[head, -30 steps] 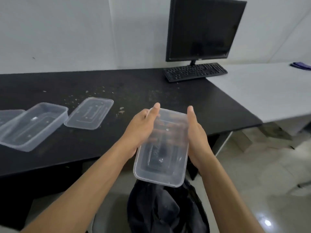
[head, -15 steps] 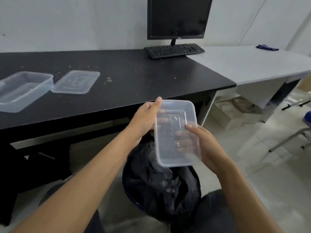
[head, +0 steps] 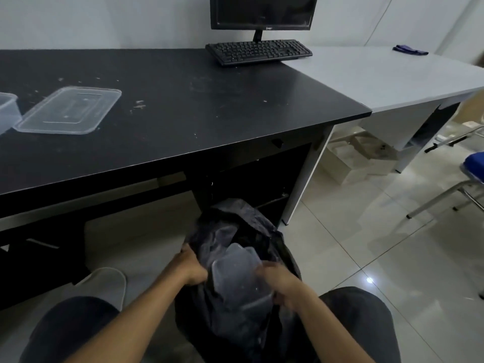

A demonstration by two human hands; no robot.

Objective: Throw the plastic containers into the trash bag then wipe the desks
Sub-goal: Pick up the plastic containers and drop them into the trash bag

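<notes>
Lowered from chest height, the clear rectangular plastic container point(head: 237, 273) now sits inside the black trash bag point(head: 251, 226); left hand point(head: 192, 268) grips the bag's rim, right hand point(head: 279, 282) pinches the container. More clear plastic pieces point(head: 69, 110) wait on the black worktop point(head: 209, 106).

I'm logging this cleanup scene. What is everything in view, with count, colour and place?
container: 1, clear, going into the bag
trash bag: 1, black, floor by the desk
lid: 1, clear, black desk, left
second container: 1, clear, left edge, partly cut off
black desk: 1, crumbs on it
white desk: 1, right
monitor: 1, black
keyboard: 1, black
cloth: 1, dark blue, white desk
chair: 1, blue seat, right
left hand: holds bag rim
right hand: on container
</notes>
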